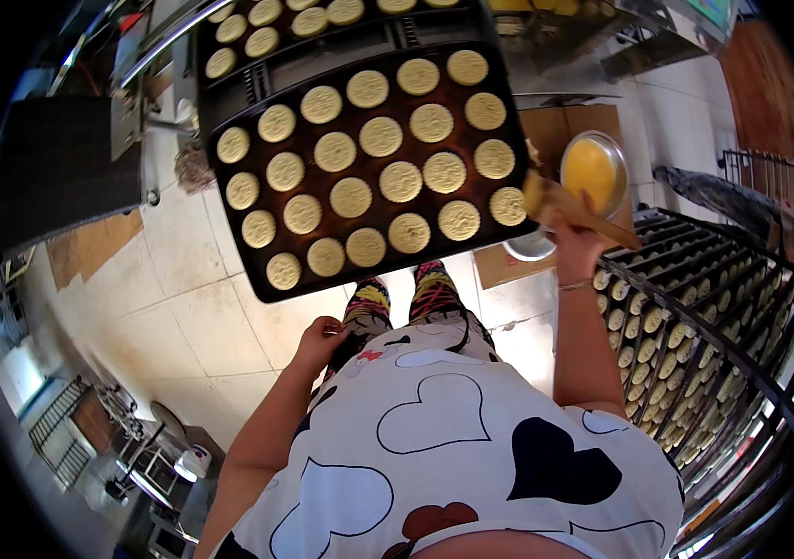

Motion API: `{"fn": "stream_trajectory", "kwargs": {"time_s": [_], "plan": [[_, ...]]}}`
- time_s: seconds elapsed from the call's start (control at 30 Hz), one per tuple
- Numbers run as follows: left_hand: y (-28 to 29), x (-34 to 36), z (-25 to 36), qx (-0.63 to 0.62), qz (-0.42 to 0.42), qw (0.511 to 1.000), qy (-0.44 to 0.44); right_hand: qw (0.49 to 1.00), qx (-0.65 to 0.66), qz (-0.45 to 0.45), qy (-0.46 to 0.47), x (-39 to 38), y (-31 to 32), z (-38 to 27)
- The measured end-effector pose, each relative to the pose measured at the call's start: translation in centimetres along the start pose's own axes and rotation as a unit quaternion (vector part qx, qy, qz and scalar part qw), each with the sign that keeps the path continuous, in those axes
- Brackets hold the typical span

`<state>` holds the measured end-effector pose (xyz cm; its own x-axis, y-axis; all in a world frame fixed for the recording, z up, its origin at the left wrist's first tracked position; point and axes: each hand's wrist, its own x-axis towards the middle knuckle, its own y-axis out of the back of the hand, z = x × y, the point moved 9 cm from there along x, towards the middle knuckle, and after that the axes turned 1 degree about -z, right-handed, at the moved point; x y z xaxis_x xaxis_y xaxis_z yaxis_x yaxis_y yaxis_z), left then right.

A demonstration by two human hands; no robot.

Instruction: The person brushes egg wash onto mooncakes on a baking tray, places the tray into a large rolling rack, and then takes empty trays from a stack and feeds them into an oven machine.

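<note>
My right hand [576, 244] is closed round a flat brush [583, 211] with a wooden handle. The brush's head is at the right edge of a dark baking tray [265, 291], close to the nearest round pale cake [508, 206]. Rows of these embossed, disc-shaped cakes cover the tray. Just beyond the brush stands a metal bowl [622, 177] of yellow liquid [589, 170], probably egg wash. My left hand [321, 339] hangs low beside my thigh, its fingers curled in loosely, and I see nothing in it.
A second tray [322, 47] of cakes lies behind the first. At the right stands a black rack [732, 326] with many cakes on its levels. Cardboard [504, 270] lies under the bowl. A dark panel [71, 168] is at the left, over a tiled floor [183, 317].
</note>
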<state>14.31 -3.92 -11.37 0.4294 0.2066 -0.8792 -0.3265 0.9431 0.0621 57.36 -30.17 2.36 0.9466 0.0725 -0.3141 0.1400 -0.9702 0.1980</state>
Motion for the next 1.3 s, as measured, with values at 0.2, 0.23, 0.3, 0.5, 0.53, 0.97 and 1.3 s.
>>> {"fn": "stream_trajectory", "kwargs": {"time_s": [0.2, 0.23, 0.3, 0.5, 0.53, 0.97, 1.3], "plan": [[4.1, -2.6, -3.4, -0.049, 0.030, 0.998, 0.003, 0.966, 0.078, -0.248, 0.000, -9.5, -24.2, 3.7], [4.9, -2.8, -4.6, -0.057, 0.038, 0.998, 0.000, 0.970, -0.051, -0.233, 0.054, -10.1, -26.0, 3.0], [6.5, -3.3, -6.7, -0.071, 0.055, 0.996, -0.004, 0.955, -0.188, -0.195, 0.123, -10.4, -27.3, 1.6], [10.1, -4.1, -13.0, -0.129, 0.079, 0.988, -0.003, 0.933, -0.323, 0.010, 0.161, -1.3, -14.6, -1.3], [10.4, -4.1, -13.5, -0.126, 0.074, 0.989, 0.001, 0.940, -0.271, 0.052, 0.203, -1.7, -13.4, -2.6], [12.5, -3.8, -10.6, -0.112, 0.066, 0.991, -0.017, 0.916, -0.349, -0.143, 0.139, -11.3, -31.9, 3.8], [12.4, -3.1, -12.7, -0.085, 0.042, 0.995, -0.006, 0.918, -0.371, -0.079, 0.111, -5.7, -20.2, 1.2]]}}
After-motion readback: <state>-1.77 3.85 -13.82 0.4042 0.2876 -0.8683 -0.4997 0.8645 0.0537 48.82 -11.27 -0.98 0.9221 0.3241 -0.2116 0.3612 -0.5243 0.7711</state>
